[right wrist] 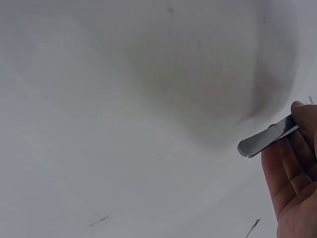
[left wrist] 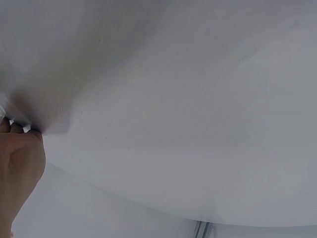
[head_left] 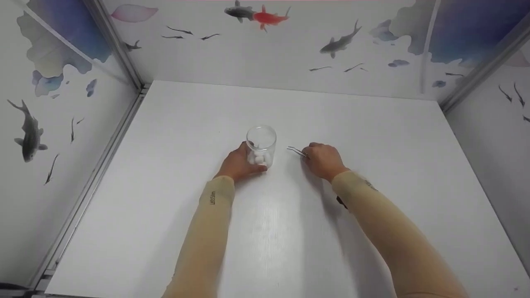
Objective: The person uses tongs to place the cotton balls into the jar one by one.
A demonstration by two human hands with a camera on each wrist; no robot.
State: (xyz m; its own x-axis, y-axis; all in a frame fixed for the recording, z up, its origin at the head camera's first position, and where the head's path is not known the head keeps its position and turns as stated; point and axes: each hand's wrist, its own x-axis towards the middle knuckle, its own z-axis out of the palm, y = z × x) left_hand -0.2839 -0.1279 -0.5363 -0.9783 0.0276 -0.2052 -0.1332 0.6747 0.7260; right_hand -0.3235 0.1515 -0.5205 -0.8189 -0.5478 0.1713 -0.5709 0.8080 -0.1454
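My left hand point(head_left: 238, 164) grips the lower part of a clear glass jar point(head_left: 268, 140) from its left side, the thumb across the near face. Several small white balls point(head_left: 259, 159) lie in the bottom of the open-topped jar. In the left wrist view that hand point(left wrist: 22, 161) shows at the left edge, with the jar almost wholly out of frame. My right hand point(head_left: 326, 159) pinches metal tweezers point(head_left: 295, 150), their tips pointing left and standing a little apart from the jar. The right wrist view shows the broad rear end of the tweezers point(right wrist: 257, 143) sticking out from the hand.
Both arms reach over a white table point(head_left: 265, 231). White panels printed with fish, such as the back wall point(head_left: 186, 62), enclose it on the left, back and right. Metal frame bars point(head_left: 120, 45) run along the corners.
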